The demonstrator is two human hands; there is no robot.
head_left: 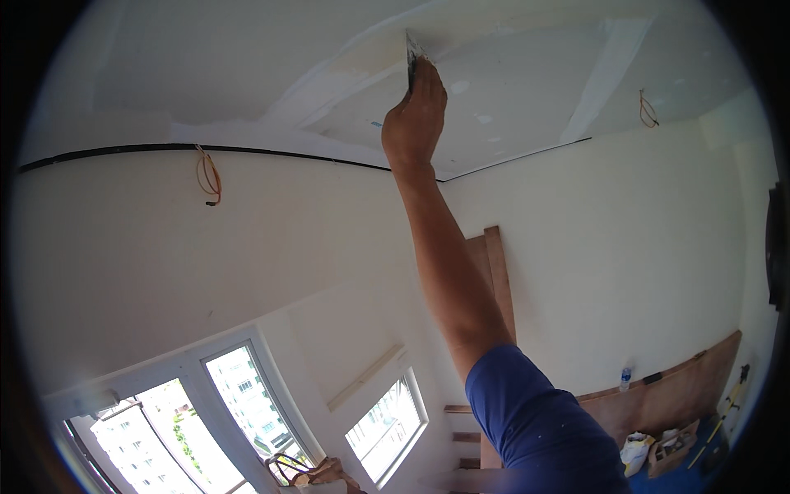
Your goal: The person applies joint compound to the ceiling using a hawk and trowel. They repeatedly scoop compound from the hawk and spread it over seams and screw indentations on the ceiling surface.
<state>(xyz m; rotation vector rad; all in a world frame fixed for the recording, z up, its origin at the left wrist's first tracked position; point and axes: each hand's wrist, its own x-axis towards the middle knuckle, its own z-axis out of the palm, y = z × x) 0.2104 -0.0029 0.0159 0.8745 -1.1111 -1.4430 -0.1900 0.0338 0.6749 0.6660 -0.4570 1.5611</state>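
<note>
My right hand (415, 115) is raised overhead and closed around a putty knife (412, 59). The knife's thin metal blade meets the ceiling (527, 90) beside a long pale band of filler (346, 78). Most of its handle is hidden by my fingers. Low in the picture, left of centre, my left hand (327, 473) shows only in part at the bottom edge. Its fingers look curled beside dark, thin looped shapes (286, 466); what they grip is cut off and unclear.
Orange wires hang from the left wall (211, 177) and from the ceiling (648, 109) at the right. A window door (193, 366) and a smaller window stand lower left. Wooden boards (658, 391), a bottle (625, 379), bags (635, 451) and a yellow pole (724, 412) are lower right.
</note>
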